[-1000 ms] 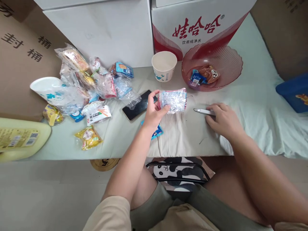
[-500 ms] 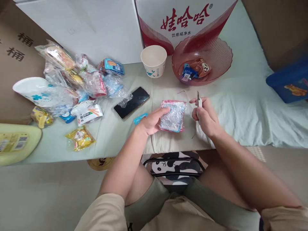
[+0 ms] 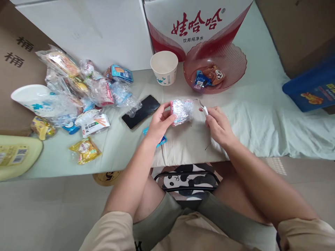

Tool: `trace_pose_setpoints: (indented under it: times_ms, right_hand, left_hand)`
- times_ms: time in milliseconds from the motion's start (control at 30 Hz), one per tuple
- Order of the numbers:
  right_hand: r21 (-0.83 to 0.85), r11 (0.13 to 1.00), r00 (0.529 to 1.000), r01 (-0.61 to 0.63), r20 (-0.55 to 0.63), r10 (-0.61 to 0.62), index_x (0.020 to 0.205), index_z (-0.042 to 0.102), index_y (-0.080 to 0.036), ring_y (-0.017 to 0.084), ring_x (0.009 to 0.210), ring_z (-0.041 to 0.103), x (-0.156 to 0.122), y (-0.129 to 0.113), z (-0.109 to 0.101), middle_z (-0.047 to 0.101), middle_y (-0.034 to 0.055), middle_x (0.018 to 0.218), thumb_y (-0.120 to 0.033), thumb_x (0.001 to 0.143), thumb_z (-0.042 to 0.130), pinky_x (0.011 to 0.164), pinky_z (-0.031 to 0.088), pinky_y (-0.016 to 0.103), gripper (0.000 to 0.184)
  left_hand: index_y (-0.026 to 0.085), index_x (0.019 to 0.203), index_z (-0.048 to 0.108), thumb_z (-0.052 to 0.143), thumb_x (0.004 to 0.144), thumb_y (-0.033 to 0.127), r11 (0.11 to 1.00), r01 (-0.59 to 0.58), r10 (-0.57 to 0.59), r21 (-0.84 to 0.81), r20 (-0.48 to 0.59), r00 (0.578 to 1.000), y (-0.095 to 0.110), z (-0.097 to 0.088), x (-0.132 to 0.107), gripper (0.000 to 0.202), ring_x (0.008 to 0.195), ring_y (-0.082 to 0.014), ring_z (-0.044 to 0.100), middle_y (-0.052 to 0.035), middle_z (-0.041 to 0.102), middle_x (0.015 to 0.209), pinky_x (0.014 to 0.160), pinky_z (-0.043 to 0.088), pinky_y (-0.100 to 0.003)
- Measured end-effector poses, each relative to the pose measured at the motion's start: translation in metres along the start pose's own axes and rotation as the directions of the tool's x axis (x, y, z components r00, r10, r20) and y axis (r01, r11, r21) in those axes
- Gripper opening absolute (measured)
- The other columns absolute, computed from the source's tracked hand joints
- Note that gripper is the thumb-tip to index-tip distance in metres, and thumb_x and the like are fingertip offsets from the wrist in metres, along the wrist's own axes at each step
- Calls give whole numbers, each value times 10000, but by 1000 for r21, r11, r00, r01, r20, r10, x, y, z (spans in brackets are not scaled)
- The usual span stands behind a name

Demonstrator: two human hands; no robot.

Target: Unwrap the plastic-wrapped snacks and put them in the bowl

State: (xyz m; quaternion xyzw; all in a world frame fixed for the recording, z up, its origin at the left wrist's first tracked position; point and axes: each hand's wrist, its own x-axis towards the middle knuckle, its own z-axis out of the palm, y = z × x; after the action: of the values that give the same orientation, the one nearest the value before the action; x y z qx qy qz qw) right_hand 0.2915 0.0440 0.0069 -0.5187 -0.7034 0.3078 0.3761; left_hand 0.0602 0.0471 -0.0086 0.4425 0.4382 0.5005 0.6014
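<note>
My left hand [image 3: 158,122] is closed on a crinkly clear snack packet with pink edges [image 3: 182,111], held just above the cloth-covered table [image 3: 251,115]. My right hand [image 3: 218,124] is closed on a small white-handled metal tool [image 3: 204,108], its tip pointing toward the packet's right edge. A small blue packet [image 3: 161,140] lies partly hidden under my left wrist. A black phone [image 3: 140,111] lies flat to the left of my left hand.
A pile of wrapped snacks [image 3: 86,90] sits at the left with a white paper bowl [image 3: 34,99]. Behind stand a paper cup [image 3: 164,67], a pink bowl [image 3: 232,61] holding wrapped sweets, and cardboard boxes [image 3: 196,24]. A blue box [image 3: 311,89] sits right. A panda bag [image 3: 187,181] lies below.
My right hand picked the tool up off the table and brought it to the packet's edge. My left hand lowered the packet, then lifted and turned it toward the tool.
</note>
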Motion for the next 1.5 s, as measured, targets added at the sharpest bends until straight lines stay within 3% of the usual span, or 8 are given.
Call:
trace_pose_setpoints:
  times_ms: [100, 333, 600, 733, 900, 1033, 1233, 1500]
  right_hand:
    - [43, 998, 997, 36, 65, -39, 1091, 612, -242, 176, 689, 617, -2, 0, 2, 637, 27, 842, -389, 964, 484, 668, 491, 333, 233]
    - [-32, 998, 994, 62, 94, -59, 910, 631, -232, 156, 604, 614, -2, -4, 6, 691, 22, 788, -375, 924, 580, 620, 468, 303, 152]
    - [-328, 944, 997, -46, 39, 63, 866, 708, -225, 205, 687, 625, 9, 14, -15, 742, 62, 860, -327, 858, 576, 687, 464, 342, 167]
    - [-516, 846, 991, -134, -73, 112, 910, 715, -219, 251, 764, 642, 10, 21, -24, 747, 97, 949, -346, 871, 543, 707, 446, 372, 217]
    - [-596, 800, 995, -73, -104, 14, 977, 712, -207, 327, 999, 639, 8, 19, -18, 730, 135, 1031, -315, 880, 520, 849, 432, 442, 241]
    - [-537, 843, 996, 31, -58, -73, 936, 711, -205, 321, 957, 638, 7, 17, -10, 727, 137, 976, -293, 888, 517, 834, 442, 443, 219]
    - [-457, 883, 990, 107, -31, -136, 853, 712, -232, 294, 885, 642, 6, 18, -5, 738, 101, 891, -276, 899, 521, 807, 470, 438, 202]
    - [-414, 901, 991, 132, 48, -123, 723, 679, -225, 285, 880, 647, 5, 15, -2, 714, 96, 814, -299, 940, 486, 846, 461, 445, 300]
  left_hand:
    - [268, 1313, 549, 787, 763, 430, 998, -18, 16, 65, 31, 999, -1, -2, 0, 620, 897, -194, 684, -56, 723, 1054, 698, 542, -289]
    - [264, 1380, 548, 763, 736, 285, 975, -81, 55, 206, 129, 990, 0, 2, -5, 679, 1172, -236, 654, -83, 657, 1351, 942, 555, -347]
    - [180, 1251, 648, 571, 749, 192, 994, 6, 11, 106, -159, 987, 14, -6, -2, 508, 947, -221, 709, -69, 754, 1076, 792, 592, -362]
    - [162, 1186, 692, 530, 777, 220, 967, 43, -4, 250, -152, 988, 17, -9, -4, 444, 903, -223, 699, -69, 753, 1037, 787, 591, -376]
    - [164, 1296, 628, 623, 805, 251, 671, -163, 222, 723, 14, 975, 12, -1, -13, 499, 1232, -282, 596, -123, 647, 1313, 1114, 454, -463]
    - [180, 1381, 544, 707, 800, 269, 494, -240, 272, 836, 114, 956, 11, 2, -18, 610, 1419, -316, 441, -157, 477, 1485, 1208, 352, -491]
    - [222, 1171, 671, 715, 827, 249, 502, -204, 116, 841, 168, 979, 15, 3, -21, 348, 1250, -263, 592, -96, 581, 1380, 1099, 469, -437]
    - [197, 952, 702, 593, 896, 218, 534, -204, 164, 821, 136, 977, 14, 1, -20, 124, 925, -178, 669, -73, 686, 1164, 815, 514, -318]
